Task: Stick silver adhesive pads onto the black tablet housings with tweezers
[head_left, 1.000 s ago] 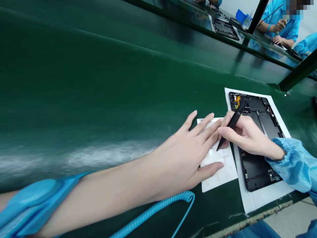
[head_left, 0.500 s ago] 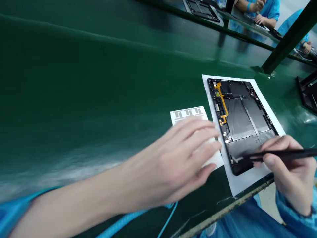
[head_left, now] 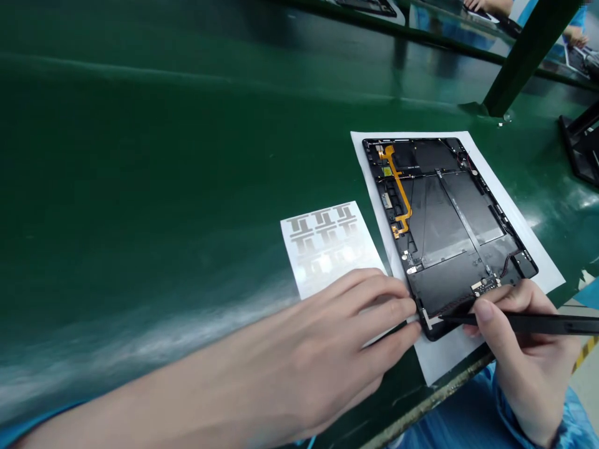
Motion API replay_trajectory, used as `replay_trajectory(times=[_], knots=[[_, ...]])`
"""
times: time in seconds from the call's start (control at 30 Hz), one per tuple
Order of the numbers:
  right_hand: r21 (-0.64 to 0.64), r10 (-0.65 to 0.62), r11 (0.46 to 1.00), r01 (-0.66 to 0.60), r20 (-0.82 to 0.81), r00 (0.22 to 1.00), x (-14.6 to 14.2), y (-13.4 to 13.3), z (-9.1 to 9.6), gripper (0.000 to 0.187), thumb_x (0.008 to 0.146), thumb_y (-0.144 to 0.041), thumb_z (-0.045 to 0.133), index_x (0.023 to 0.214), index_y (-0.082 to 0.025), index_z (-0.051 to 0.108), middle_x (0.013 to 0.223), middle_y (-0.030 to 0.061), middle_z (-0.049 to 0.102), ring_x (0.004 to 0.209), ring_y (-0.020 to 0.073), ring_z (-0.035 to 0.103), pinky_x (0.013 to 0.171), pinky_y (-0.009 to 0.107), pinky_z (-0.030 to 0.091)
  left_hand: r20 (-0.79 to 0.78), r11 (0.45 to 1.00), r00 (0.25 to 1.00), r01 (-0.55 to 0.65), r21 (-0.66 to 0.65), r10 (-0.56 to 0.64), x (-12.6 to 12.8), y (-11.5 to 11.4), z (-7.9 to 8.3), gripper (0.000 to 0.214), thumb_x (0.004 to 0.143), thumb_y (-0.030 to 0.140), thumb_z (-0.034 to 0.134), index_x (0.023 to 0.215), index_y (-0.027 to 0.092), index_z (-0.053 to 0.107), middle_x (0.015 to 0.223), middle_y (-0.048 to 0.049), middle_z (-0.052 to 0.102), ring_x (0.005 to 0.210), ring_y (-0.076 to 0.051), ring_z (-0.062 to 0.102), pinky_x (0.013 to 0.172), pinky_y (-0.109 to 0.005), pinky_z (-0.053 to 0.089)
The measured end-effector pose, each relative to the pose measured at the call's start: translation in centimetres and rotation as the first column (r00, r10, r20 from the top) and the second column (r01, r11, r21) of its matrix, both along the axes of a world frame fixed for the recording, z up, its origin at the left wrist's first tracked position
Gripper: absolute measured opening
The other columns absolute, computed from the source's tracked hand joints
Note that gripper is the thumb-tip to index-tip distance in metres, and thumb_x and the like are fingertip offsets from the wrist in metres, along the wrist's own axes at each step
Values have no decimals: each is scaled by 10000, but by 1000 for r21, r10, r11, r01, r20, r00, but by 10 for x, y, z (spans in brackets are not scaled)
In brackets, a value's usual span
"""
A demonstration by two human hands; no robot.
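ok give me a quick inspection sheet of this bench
surface: glossy green bench mat, with a pale glare band by the left forearm
job's things: opened tablet chassis lying on white paper; label sheet printed with grey T shapes beside it
clutter: black rack at the far right
hands: left hand flat, over the label sheet's near edge, fingertips by the chassis; right hand holding a black pointed tool, tip at the chassis's near corner
cables: orange flex ribbon inside the chassis
surroundings: green post; co-worker's hand beyond it
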State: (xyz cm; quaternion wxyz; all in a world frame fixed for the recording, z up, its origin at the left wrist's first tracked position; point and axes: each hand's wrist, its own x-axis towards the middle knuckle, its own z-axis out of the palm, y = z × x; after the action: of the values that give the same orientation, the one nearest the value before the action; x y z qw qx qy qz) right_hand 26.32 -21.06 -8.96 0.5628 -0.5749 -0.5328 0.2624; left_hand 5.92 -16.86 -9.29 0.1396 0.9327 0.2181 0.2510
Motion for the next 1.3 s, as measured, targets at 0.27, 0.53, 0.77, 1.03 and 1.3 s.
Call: replay_trajectory(times=[0.27,0.53,0.77,1.03,1.3], knots=[[-96,-28,995,24,-35,999,-6,-8,-2,221,823,-169,735,670,-234,589,626,-28,651,561,131,621,544,230,548,19,998,1000,19,-56,-18,-1,0,-3,282,1022,131,433,1025,183,711,968,-42,740,1002,-217,630,915,-353,518],[-69,-3,998,4,18,1000,-3,-8,-3,244,838,-172,725,653,-235,579,610,-36,646,549,118,612,515,225,519,34,999,999,-11,-38,12,0,0,-2,370,1063,169,347,996,178,711,959,-32,746,993,-211,633,919,-341,516],[-119,-75,990,77,21,997,-6,-9,-2,257,834,-220,727,631,-235,571,606,-20,641,550,147,605,514,274,521,59,999,998,-5,-42,7,-3,-2,-2,325,1053,165,373,1047,181,697,962,-22,743,977,-200,632,930,-317,509],[-122,-75,990,73,-11,997,-11,-10,-1,232,826,-194,720,642,-241,588,624,-26,651,562,136,606,537,267,516,-40,999,999,28,-39,-29,-4,0,-1,368,932,26,483,1236,164,636,1037,-50,712,1052,-216,601,987,-335,480],[-115,-12,993,13,17,1000,-1,-11,5,157,816,-203,755,708,-247,651,712,-5,674,635,149,625,546,253,527,11,998,1000,-7,-68,8,1,-3,-1,329,986,55,411,1189,163,647,1015,-34,709,1035,-210,586,965,-324,460]])
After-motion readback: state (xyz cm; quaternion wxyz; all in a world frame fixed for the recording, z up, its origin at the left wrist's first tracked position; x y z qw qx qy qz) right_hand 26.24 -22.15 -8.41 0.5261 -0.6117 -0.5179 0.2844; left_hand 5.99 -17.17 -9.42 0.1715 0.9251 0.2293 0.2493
